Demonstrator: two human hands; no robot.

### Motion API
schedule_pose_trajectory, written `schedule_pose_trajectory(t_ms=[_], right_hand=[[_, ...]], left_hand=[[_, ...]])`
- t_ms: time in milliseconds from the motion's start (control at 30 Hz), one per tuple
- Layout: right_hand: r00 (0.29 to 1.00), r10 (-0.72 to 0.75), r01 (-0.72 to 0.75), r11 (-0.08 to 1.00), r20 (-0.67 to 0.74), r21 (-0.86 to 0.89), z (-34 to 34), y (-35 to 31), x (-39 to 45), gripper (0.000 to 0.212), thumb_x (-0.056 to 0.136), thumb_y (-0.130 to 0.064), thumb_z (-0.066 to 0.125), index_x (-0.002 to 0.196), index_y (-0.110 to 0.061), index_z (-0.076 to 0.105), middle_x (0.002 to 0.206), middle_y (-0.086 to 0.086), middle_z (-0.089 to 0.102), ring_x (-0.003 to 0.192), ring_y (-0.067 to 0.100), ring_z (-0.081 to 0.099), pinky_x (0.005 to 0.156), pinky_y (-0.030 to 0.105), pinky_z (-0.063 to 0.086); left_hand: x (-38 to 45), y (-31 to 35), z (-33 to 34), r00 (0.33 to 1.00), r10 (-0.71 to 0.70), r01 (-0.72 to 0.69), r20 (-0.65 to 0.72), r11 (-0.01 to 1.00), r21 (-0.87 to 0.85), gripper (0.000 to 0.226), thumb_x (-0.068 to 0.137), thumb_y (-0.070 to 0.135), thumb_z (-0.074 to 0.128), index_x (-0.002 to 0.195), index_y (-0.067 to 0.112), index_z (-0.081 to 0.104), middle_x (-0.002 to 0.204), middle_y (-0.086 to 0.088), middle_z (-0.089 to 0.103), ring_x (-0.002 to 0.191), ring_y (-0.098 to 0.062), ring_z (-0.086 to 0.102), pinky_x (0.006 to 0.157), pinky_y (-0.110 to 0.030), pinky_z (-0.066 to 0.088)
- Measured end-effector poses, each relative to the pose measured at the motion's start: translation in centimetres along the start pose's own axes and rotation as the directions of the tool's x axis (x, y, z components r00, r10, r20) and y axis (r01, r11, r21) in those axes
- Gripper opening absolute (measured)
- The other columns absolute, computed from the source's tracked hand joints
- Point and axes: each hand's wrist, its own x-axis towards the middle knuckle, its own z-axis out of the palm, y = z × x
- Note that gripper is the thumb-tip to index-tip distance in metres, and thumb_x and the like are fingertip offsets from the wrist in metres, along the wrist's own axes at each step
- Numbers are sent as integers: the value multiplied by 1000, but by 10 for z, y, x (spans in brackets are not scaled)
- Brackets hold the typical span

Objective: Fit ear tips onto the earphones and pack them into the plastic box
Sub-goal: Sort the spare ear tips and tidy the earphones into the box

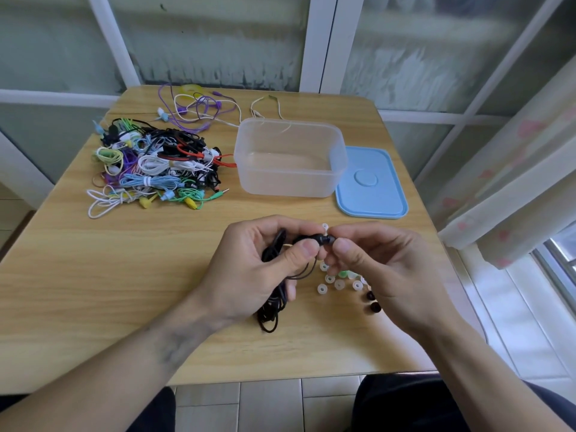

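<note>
My left hand (255,266) grips a black earphone (314,237) by its bud, and the bundled black cable (271,310) hangs from the palm to the table. My right hand (380,269) pinches the bud's tip end, where a dark ear tip (330,239) sits between thumb and finger. A white ear tip (325,227) shows just above the fingers. Several loose white ear tips (331,279) and two dark ones (374,302) lie on the table under my right hand. The clear plastic box (291,182) stands open behind.
A pile of coloured earphones (156,165) lies at the table's left, with purple and white ones (199,110) behind it. The blue lid (371,194) lies right of the box. The wooden table (109,291) ends near a curtain (514,188) on the right.
</note>
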Motion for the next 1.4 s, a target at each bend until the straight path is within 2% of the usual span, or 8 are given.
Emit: schedule_pose_trajectory(t_ms=[233, 367, 500, 633, 967, 1167, 1333, 1400], right_hand=[[981, 13, -17, 1000, 195, 18, -11, -4, 3, 10, 84, -6, 65, 88, -3, 73, 79, 14, 74, 66, 26, 70, 67, 33, 57], [976, 69, -85, 994, 206, 71, -12, -3, 2, 7, 79, -7, 69, 84, -2, 72, 77, 18, 74, 64, 25, 71, 63, 28, 57], [947, 184, -231, 960, 263, 161, -13, 1, 2, 25, 63, -28, 88, 80, -12, 78, 75, 18, 74, 66, 23, 73, 62, 28, 59], [931, 232, -294, 934, 284, 201, -15, 3, 1, 35, 53, -31, 93, 77, -12, 78, 71, 17, 73, 63, 21, 73, 58, 25, 59], [941, 171, -226, 959, 293, 168, -19, 4, 2, 33, 54, -31, 94, 76, -13, 79, 73, 17, 74, 66, 24, 74, 60, 28, 60], [955, 130, -165, 980, 267, 114, -21, 6, 3, 17, 62, -20, 85, 74, -13, 77, 71, 17, 73, 64, 25, 73, 61, 30, 60], [956, 112, -149, 981, 270, 123, -25, 9, 8, 32, 59, -26, 92, 78, -9, 73, 77, 19, 72, 70, 29, 73, 64, 32, 60], [955, 97, -141, 980, 281, 138, -25, 10, 9, 29, 61, -26, 90, 77, -10, 73, 75, 17, 73, 68, 27, 74, 61, 28, 59]], left_hand=[[2, -2, -5, 976, -121, 142, 183, 985, -103, 13, 82, 12, 66, 92, 13, 74, 73, -9, 70, 35, -15, 47, 47, -30, 43], [3, -5, -4, 955, -170, 209, 244, 968, -141, 14, 83, 11, 65, 91, 16, 75, 73, -10, 69, 34, -13, 46, 47, -30, 39], [2, -5, -3, 948, -164, 204, 273, 971, -126, 16, 82, 9, 63, 90, 17, 76, 73, -11, 69, 34, -10, 46, 44, -30, 37], [0, -5, -3, 944, -157, 187, 289, 979, -80, 12, 82, 12, 69, 91, 16, 75, 75, -10, 70, 34, -10, 47, 45, -28, 39], [1, -6, -2, 944, -137, 165, 302, 984, -71, 17, 81, 10, 65, 91, 20, 76, 74, -8, 71, 33, -10, 47, 44, -27, 43], [3, -9, 0, 943, -137, 164, 304, 984, -65, 16, 81, 10, 66, 91, 18, 76, 76, -10, 71, 33, -11, 46, 45, -28, 44], [5, -13, 4, 936, -145, 191, 321, 974, -119, 14, 83, 9, 66, 91, 17, 75, 78, -13, 70, 33, -10, 46, 46, -27, 41], [6, -15, 3, 933, -146, 202, 328, 968, -146, 12, 83, 9, 71, 92, 15, 75, 79, -13, 70, 33, -9, 46, 48, -28, 39]])
